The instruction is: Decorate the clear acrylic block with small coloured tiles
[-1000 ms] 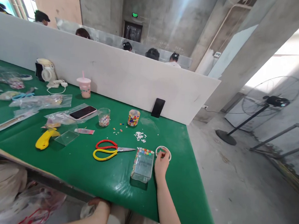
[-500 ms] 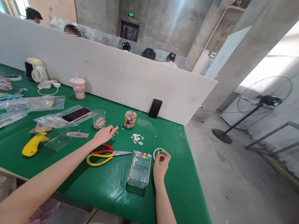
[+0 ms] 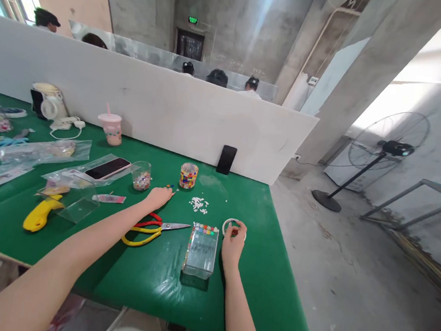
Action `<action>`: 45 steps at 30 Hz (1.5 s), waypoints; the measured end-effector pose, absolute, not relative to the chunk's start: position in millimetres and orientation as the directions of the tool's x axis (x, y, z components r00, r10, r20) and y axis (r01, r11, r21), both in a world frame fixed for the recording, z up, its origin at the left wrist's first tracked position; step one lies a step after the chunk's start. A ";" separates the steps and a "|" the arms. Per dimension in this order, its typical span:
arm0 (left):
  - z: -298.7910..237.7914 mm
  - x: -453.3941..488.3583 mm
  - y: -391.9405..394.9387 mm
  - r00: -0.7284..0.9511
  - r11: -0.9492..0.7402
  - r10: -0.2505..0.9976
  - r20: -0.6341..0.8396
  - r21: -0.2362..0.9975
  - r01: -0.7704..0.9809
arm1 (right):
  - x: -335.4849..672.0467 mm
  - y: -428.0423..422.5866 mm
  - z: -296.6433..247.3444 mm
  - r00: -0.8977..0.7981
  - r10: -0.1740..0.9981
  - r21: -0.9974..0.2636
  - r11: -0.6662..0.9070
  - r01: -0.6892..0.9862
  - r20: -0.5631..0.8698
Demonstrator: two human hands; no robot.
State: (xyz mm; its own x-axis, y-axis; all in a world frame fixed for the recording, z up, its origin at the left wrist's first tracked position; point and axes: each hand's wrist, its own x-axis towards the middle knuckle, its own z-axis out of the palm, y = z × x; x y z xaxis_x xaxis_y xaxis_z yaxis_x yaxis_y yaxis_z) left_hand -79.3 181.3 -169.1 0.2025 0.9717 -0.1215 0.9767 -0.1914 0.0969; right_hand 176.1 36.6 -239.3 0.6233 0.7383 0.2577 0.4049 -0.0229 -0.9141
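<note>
My left hand (image 3: pixel 158 199) is stretched over the table by some small coloured pieces (image 3: pixel 170 186). Its fingers are bent down and drawn together; whatever lies between the fingertips is too small to make out. Over on the right, my right hand (image 3: pixel 233 245) is closed on a white ring (image 3: pixel 226 225), which looks like a roll of tape. Between my arms stands a clear box (image 3: pixel 201 254) with coloured pieces along its top and left edges. A clear cup (image 3: pixel 188 177) covered in coloured tiles stands beyond my left hand, and loose white pieces (image 3: pixel 198 204) lie beside it.
Red-and-yellow-handled scissors (image 3: pixel 173 227) lie left of the box. Farther left are a clear cup of beads (image 3: pixel 142 177), a phone (image 3: pixel 108 168), a yellow tool (image 3: pixel 42 213) and a pink drink cup (image 3: pixel 110 128). A white partition (image 3: pixel 171 106) borders the table, with a black phone (image 3: pixel 226 159) against it.
My left hand has drawn back slightly, and its outstretched finger is now bent down near the small pieces. My right hand stays on the white ring. The whole view has shifted a little.
</note>
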 end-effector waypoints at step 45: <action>-7.4 -12.1 -20.8 0.160 -0.475 0.871 0.465 0.879 0.029 | 163.9 -86.2 -41.4 0.070 0.900 -0.902 0.428 0.049 0.431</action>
State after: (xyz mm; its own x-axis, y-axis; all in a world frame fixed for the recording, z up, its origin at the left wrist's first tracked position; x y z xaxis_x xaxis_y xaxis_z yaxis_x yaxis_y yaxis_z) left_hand -12.1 -20.8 -7.4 0.1599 0.8706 0.4654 0.0291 -0.4754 0.8793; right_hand 163.9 -86.2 -41.4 0.0701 0.8997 0.4309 0.0494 0.4283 -0.9023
